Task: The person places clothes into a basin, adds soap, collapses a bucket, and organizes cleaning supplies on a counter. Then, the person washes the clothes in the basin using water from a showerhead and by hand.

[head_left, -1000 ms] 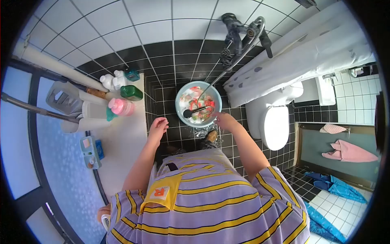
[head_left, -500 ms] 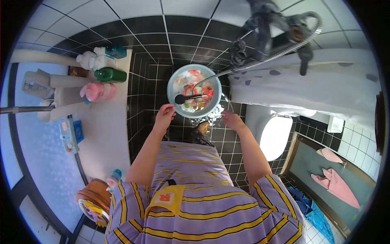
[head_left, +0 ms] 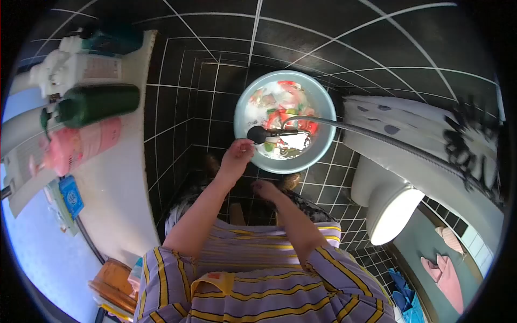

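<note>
A light blue round basin stands on the dark tiled floor, with red, white and green cloth in sudsy water. Across it lies a black shower head, its metal hose running off to the right. My left hand is at the basin's lower left rim, near the shower head, with its fingers bent together; what they hold, if anything, is too small to make out. Below the basin, my right hand hangs over the floor, away from the rim, its fingers blurred and partly hidden.
On the left, a pale ledge bears a green bottle, a pink bottle and white bottles. A toilet and a shower curtain are at the right. Pink cloth hangs on a door.
The view has come closer to the basin. My right hand has moved left and down, away from the basin's right side, while my left hand has come to the lower left rim.
</note>
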Demonstrator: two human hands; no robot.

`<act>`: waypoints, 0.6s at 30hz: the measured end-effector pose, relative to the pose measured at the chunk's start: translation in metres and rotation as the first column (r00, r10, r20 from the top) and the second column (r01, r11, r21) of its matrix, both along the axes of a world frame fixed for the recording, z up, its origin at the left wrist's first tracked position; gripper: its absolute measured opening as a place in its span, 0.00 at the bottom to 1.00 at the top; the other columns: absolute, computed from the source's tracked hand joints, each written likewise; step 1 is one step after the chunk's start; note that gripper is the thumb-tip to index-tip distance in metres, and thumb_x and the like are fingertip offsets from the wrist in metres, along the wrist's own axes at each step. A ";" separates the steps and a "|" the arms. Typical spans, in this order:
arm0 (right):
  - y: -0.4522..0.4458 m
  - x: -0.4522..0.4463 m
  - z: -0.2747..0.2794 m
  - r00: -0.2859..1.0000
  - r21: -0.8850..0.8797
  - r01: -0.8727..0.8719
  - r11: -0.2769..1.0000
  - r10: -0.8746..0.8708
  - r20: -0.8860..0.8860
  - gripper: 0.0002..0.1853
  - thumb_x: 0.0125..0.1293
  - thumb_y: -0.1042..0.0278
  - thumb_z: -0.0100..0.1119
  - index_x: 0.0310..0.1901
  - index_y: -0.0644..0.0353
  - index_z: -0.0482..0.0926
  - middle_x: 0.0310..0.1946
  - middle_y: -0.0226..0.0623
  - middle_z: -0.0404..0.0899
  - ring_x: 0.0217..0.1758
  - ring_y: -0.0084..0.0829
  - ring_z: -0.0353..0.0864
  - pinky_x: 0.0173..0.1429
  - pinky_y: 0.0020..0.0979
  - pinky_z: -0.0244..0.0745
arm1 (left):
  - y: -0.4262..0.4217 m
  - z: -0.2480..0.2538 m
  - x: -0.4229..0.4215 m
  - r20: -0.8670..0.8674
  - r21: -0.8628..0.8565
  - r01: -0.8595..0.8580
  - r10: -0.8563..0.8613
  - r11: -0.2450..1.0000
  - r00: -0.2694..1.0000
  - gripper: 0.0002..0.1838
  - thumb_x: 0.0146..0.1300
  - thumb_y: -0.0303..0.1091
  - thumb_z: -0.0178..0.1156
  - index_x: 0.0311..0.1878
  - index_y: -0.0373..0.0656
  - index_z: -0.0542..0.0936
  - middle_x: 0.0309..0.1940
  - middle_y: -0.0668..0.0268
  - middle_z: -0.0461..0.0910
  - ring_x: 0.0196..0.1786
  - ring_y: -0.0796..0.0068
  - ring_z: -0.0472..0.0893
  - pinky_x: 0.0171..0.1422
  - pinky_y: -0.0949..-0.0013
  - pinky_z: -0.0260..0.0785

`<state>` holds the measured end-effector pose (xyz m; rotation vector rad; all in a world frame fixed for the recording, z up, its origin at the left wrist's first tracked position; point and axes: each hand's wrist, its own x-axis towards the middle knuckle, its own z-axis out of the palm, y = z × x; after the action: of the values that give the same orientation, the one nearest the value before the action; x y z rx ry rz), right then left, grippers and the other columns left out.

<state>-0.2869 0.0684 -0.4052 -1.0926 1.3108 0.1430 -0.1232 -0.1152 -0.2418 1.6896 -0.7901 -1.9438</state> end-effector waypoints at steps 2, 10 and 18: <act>0.014 0.031 -0.022 0.976 -0.073 -0.216 0.974 0.218 0.019 0.15 0.69 0.63 0.53 0.53 0.56 0.81 0.45 0.46 0.85 0.46 0.44 0.85 0.49 0.40 0.80 | 0.002 -0.017 0.000 -0.016 -0.058 0.056 -0.057 0.997 0.998 0.12 0.72 0.38 0.59 0.53 0.45 0.75 0.43 0.71 0.79 0.45 0.79 0.78 0.51 0.71 0.70; 0.043 0.075 -0.048 0.914 -0.050 -0.406 0.913 0.406 -0.012 0.14 0.68 0.63 0.54 0.52 0.56 0.81 0.43 0.45 0.85 0.43 0.44 0.85 0.47 0.41 0.80 | -0.026 -0.061 0.004 -0.023 -0.115 0.087 -0.091 0.990 0.996 0.10 0.72 0.35 0.59 0.52 0.45 0.74 0.43 0.70 0.78 0.48 0.79 0.77 0.54 0.72 0.69; 0.038 0.071 -0.067 0.914 -0.070 -0.406 0.911 0.406 -0.016 0.14 0.67 0.62 0.55 0.50 0.56 0.81 0.40 0.45 0.85 0.40 0.45 0.85 0.45 0.42 0.80 | -0.076 -0.059 -0.016 -0.005 -0.242 0.107 -0.112 0.964 0.994 0.09 0.71 0.34 0.59 0.51 0.45 0.75 0.42 0.70 0.78 0.48 0.78 0.78 0.55 0.71 0.70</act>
<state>-0.2161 0.1062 -0.4724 -1.4194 1.0801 0.4086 -0.1389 -0.1915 -0.3008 1.5088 -1.0865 -1.8446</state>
